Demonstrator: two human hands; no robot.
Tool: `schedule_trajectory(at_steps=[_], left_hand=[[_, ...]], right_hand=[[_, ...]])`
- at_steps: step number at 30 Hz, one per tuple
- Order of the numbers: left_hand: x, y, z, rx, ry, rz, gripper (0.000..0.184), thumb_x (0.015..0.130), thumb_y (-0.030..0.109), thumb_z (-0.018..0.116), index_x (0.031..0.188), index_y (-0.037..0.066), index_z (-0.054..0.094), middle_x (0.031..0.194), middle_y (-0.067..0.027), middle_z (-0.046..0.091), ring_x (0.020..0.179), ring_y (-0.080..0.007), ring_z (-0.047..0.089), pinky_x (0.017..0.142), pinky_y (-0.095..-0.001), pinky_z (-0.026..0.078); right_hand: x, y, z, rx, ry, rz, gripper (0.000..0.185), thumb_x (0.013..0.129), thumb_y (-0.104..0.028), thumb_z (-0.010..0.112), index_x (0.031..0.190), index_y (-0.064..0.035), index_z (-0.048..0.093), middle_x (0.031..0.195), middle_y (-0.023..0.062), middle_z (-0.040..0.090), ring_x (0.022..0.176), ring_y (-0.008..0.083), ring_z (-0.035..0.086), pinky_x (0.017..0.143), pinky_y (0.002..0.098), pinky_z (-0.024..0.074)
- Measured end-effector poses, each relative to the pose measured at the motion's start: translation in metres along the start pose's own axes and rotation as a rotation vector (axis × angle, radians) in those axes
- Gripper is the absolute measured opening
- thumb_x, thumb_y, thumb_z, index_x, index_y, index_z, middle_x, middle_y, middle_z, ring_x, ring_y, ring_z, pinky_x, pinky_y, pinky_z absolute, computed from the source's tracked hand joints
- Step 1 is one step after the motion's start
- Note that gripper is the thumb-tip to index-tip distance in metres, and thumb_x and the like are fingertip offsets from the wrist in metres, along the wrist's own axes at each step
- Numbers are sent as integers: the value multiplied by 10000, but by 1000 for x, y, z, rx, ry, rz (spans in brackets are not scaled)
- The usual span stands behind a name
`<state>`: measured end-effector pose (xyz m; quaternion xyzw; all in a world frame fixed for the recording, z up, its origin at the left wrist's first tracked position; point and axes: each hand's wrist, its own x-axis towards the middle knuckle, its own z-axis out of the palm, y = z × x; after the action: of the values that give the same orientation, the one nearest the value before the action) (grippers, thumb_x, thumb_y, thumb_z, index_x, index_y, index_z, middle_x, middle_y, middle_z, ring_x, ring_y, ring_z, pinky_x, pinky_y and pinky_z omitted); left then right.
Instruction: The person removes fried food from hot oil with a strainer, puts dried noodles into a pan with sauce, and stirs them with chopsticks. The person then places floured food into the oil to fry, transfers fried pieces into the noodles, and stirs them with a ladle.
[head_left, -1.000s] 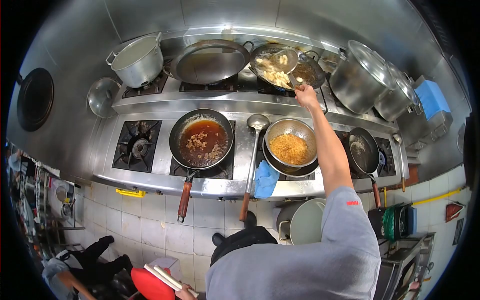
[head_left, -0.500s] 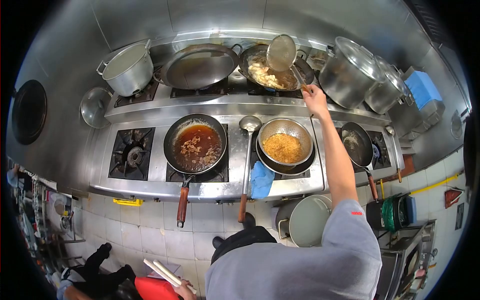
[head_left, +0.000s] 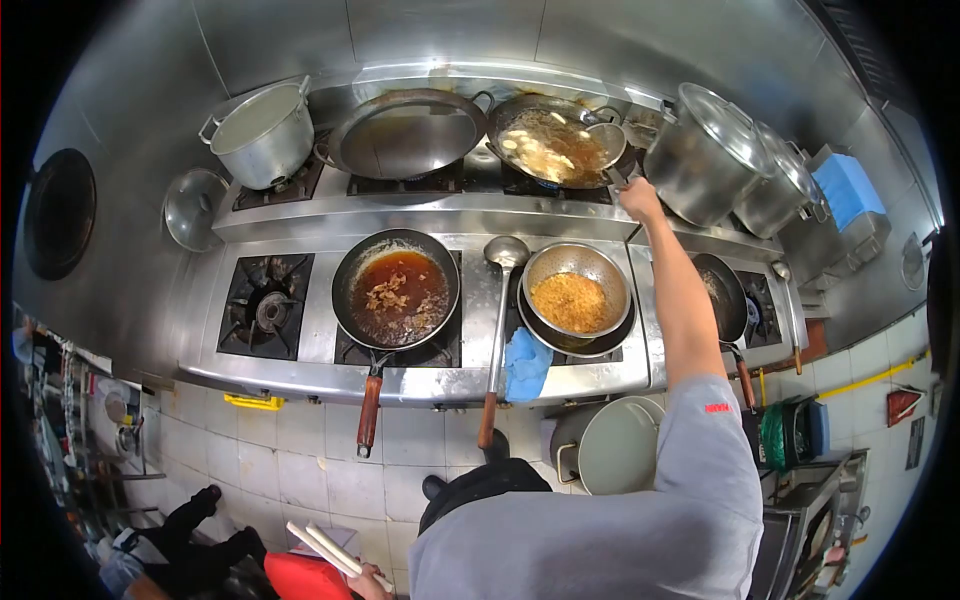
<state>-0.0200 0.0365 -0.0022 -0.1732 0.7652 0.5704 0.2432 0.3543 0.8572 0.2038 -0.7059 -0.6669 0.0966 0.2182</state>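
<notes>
Right hand: our fingers close around the handle of the strainer (head_left: 605,145), upper right of centre; the right hand (head_left: 640,200) hides the handle's far end.
Strainer: its bowl hangs over the right side of the wok (head_left: 530,103); we cannot tell whether it touches the oil.
Wok: upper centre of the frame, pale pieces (head_left: 540,160) bunched at its left, blurred by bubbles.
Left hand: the left hand (head_left: 370,583) is cut off at the bottom edge beside two pale bars (head_left: 325,548); we cannot tell whether its fingers grip them.
Bench: on the steel bench (head_left: 322,300), we see a frying pan (head_left: 345,290) of brown sauce in the centre.
Small pan: right of centre, our forearm hides part of the small pan (head_left: 730,300).
</notes>
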Motion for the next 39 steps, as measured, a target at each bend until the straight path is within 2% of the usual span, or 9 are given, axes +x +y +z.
schedule_trajectory(at_steps=[2,6,7,9,16,21,27,34,39], left_hand=[[-4,2,-2,23,9,-34,392,630,-6,530,1020,-1,492,656,-59,472,476,-175,475,426,-298,404],[-14,5,-3,-23,-11,11,441,628,-8,526,1067,-11,488,653,-58,466,471,-175,475,417,-303,405],[-11,-1,-8,-47,-18,25,457,629,-5,524,1084,-15,483,649,-56,463,466,-173,474,414,-302,404],[-7,-10,-15,-74,-23,39,474,630,-1,522,1101,-18,478,644,-55,460,461,-172,472,412,-301,404],[-3,-10,-18,-27,-30,26,460,627,13,520,1085,-14,479,636,-51,448,465,-163,471,418,-289,404],[13,-6,-11,-28,-38,41,454,622,16,524,1072,-27,480,639,-59,455,472,-167,474,418,-286,399],[34,-18,-20,-23,-45,48,468,600,-46,521,1066,-32,483,662,-69,471,469,-175,485,413,-289,411],[40,-24,-27,-48,-100,2,560,600,-49,524,1158,-65,475,707,-82,490,490,-185,495,436,-293,419],[47,-19,-37,-26,-124,-19,583,597,-38,534,1173,-85,464,710,-82,487,492,-183,489,443,-293,415]], right_hand=[[7,-15,19,185,-107,90,174,800,-98,538,707,37,598,575,163,595,481,267,594,424,383,437],[21,-29,64,357,-192,97,97,813,-52,564,730,-4,549,524,82,517,408,147,478,324,312,297],[20,-31,70,361,-196,96,97,813,-52,564,730,-4,549,524,82,517,408,147,478,324,312,297],[15,-38,76,500,-201,127,209,717,-85,576,884,28,632,623,137,629,483,205,601,438,356,461],[-32,-58,42,698,-249,134,237,795,-104,606,997,19,626,678,110,644,492,169,590,425,337,442],[-61,-60,16,435,-66,23,251,838,-158,620,1037,-8,654,728,116,675,650,179,652,550,340,486],[-78,-53,-12,450,61,37,265,846,-181,636,1052,-13,650,730,117,678,647,189,651,570,347,494],[-85,-43,-24,935,-70,198,256,863,-99,609,1085,20,560,690,53,580,497,101,503,367,245,332],[-128,-33,-44,1014,-111,223,166,886,-93,588,1023,-21,529,674,20,532,482,68,438,369,218,290]])
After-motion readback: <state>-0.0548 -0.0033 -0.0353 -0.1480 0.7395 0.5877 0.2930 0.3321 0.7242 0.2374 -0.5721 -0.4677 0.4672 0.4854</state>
